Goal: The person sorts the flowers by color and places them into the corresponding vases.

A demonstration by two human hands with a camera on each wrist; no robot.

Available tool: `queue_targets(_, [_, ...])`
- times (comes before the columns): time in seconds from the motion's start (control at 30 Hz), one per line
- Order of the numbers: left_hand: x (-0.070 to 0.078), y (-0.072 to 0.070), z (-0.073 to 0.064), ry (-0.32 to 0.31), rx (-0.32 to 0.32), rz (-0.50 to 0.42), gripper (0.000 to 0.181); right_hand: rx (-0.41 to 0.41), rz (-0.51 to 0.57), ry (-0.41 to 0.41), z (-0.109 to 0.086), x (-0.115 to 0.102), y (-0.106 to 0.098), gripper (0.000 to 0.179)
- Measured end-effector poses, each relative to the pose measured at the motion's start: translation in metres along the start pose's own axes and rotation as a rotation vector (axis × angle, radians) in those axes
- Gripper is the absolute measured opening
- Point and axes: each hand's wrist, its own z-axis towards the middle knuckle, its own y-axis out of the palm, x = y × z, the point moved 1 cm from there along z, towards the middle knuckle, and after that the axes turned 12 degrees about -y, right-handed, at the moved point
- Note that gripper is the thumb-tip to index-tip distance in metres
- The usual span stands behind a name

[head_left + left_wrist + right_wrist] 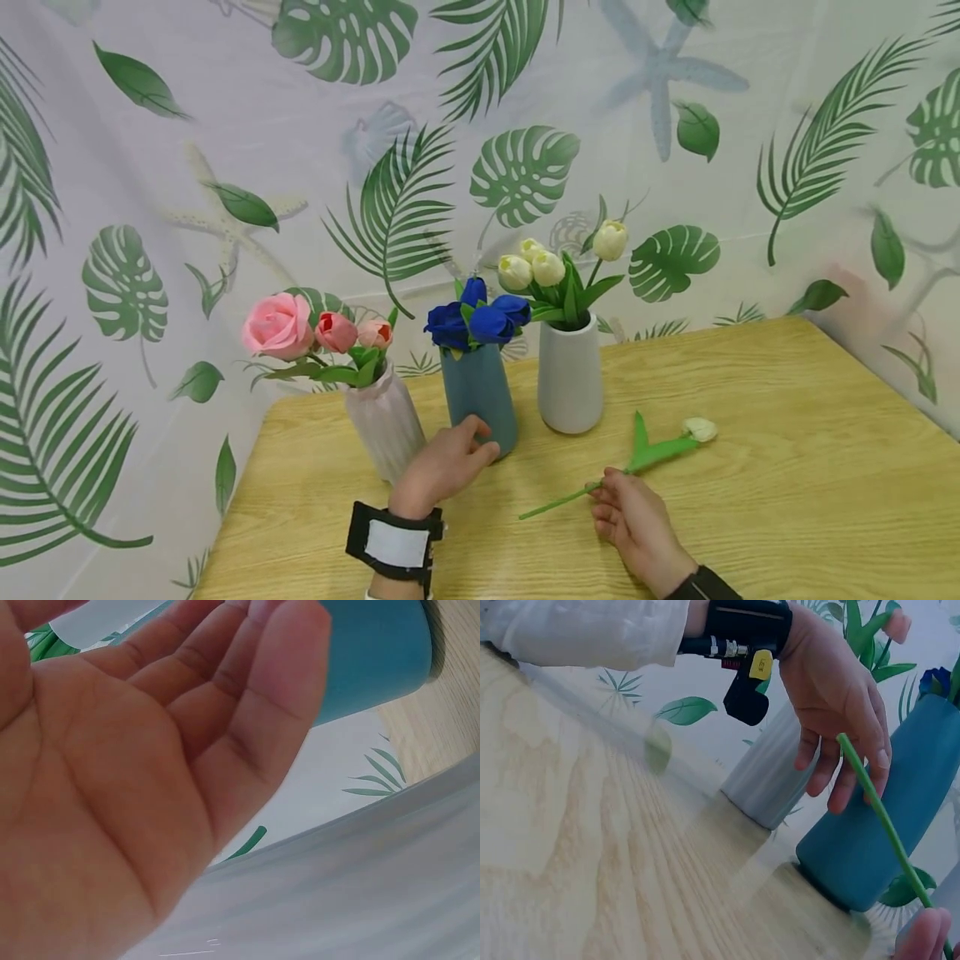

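My right hand [636, 523] pinches the green stem of a white tulip [701, 429] over the table, bloom to the right and stem end to the left. In the right wrist view the stem [885, 817] slants up from the fingertips. My left hand [452, 461] is at the lower front of a blue vase [480, 392] of blue flowers [480, 317]. Its fingers [202, 660] bend loosely beside the vase; whether they touch it I cannot tell. To the right stands a white vase [570, 379] with several white tulips [546, 268].
A pale ribbed vase [382, 421] holding a pink rose [278, 326] and two pink tulips stands left of the blue one, close by my left forearm. The wooden table [787, 467] meets a leaf-printed wall covering [525, 100] behind the vases.
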Motion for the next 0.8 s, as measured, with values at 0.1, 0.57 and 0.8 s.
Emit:
queue_targets(0.1, [0.001, 0.001, 0.0, -0.007, 0.002, 0.001, 0.036, 0.028, 0.024, -0.028, -0.007, -0.012, 0.003, 0.049])
queue_targets(0.57, [0.013, 0.02, 0.013, 0.006, -0.012, 0.096, 0.037, -0.089, 0.219, -0.337, -0.035, -0.06, 0.015, 0.026])
queue_targets(0.8, [0.028, 0.05, 0.032, -0.023, 0.085, 0.03, 0.066, -0.088, 0.258, -0.476, -0.04, -0.061, 0.025, 0.026])
